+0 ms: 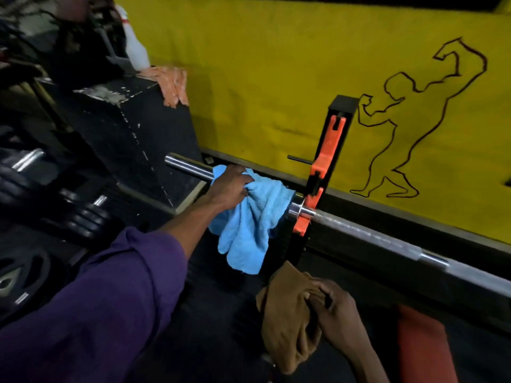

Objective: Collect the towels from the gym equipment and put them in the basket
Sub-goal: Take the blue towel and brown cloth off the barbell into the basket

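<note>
A light blue towel [250,222] hangs over the steel barbell [373,236] just left of the rack's orange hook. My left hand [231,186] is closed on the top of this towel, bunching it on the bar. My right hand [336,310] is lower, near the bottom centre, holding a brown towel [287,322] that dangles from its fingers. An orange towel [172,84] lies on the far corner of a black box, out of reach of both hands. No basket is in view.
The black and orange rack post [329,161] stands right of the blue towel, holding the barbell. A black plyo box [130,128] sits to the left, with dumbbells [83,217] and a weight plate [19,277] beside it. A yellow wall [290,64] runs behind. A red bench pad [423,344] is lower right.
</note>
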Action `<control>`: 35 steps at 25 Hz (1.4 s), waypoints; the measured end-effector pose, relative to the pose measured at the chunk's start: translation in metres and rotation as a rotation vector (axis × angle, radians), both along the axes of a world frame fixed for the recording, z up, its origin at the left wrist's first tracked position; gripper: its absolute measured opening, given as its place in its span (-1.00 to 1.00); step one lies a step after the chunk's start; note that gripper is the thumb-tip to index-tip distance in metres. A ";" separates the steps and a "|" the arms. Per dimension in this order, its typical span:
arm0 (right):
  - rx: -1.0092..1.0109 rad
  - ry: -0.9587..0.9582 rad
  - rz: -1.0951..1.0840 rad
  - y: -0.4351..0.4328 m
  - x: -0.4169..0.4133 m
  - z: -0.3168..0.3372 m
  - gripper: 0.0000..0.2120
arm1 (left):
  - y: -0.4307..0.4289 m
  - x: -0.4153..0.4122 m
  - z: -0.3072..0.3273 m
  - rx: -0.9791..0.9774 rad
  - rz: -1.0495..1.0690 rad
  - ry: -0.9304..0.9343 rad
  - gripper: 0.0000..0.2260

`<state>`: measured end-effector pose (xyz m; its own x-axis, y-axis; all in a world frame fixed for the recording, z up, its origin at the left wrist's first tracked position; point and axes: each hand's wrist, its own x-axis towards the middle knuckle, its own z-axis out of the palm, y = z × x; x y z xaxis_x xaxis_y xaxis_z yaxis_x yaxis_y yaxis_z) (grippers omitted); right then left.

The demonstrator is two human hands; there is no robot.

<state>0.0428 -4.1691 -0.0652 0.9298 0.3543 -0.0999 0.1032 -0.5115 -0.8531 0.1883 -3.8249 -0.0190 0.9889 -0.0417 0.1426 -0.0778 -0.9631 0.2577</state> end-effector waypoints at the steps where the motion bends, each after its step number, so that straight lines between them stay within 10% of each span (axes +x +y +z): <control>1: 0.000 -0.005 0.019 0.004 0.002 0.002 -0.74 | 0.000 -0.005 0.002 -0.018 0.010 -0.032 -0.69; 16: 0.054 -0.053 0.589 0.187 -0.036 0.012 -0.72 | 0.128 -0.331 0.002 -0.150 0.548 -0.251 -0.73; 35: 0.137 -0.238 1.588 0.573 -0.445 0.041 -0.71 | 0.162 -0.973 -0.006 -0.036 1.684 -0.198 -0.77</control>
<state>-0.4027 -3.5956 -0.0241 -0.3785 0.9204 0.0976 0.5585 0.3112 -0.7689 -0.7843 -3.6629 -0.0248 -0.1015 0.9659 0.2380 0.9199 0.0000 0.3922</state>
